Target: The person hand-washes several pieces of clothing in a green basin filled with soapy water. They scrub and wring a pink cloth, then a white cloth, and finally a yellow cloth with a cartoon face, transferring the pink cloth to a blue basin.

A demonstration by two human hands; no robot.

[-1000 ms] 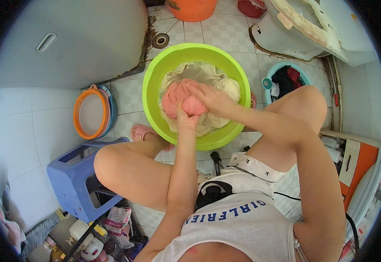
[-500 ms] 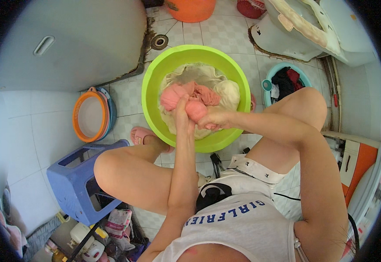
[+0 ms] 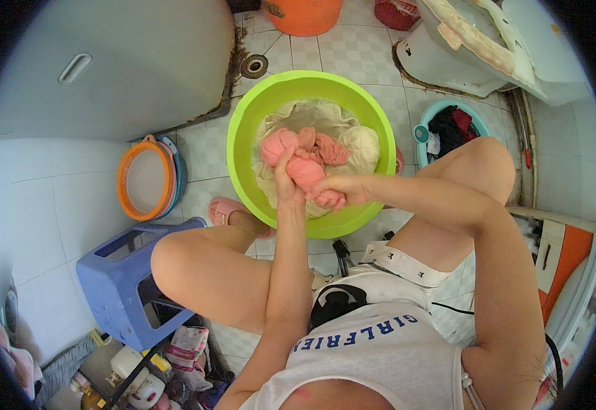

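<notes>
Both hands grip a wet-looking pink cloth (image 3: 305,171) over a large lime-green basin (image 3: 241,158). My left hand (image 3: 286,182) is closed round its middle, with a bunched part bulging out beyond the fingers. Nearer to me on the right, my right hand (image 3: 347,187) clutches the other end, and a short tail of cloth sticks out beneath it. Between the hands the fabric is twisted and bunched. Under it in the basin lies cream-coloured cloth (image 3: 361,147), partly puffed up, with cloudy water around it. Garment type cannot be made out.
A light-blue basin (image 3: 479,123) of dark and red clothes stands at the right. Stacked basins, an orange one (image 3: 168,179) foremost, lean by the left wall above a blue plastic stool (image 3: 116,301). A toilet (image 3: 441,61) and an orange bucket (image 3: 305,17) are farther off.
The pink cloth has shifted in my grip: more of it shows between my hands and a longer end pokes out below the right hand. The whole view has moved slightly.
</notes>
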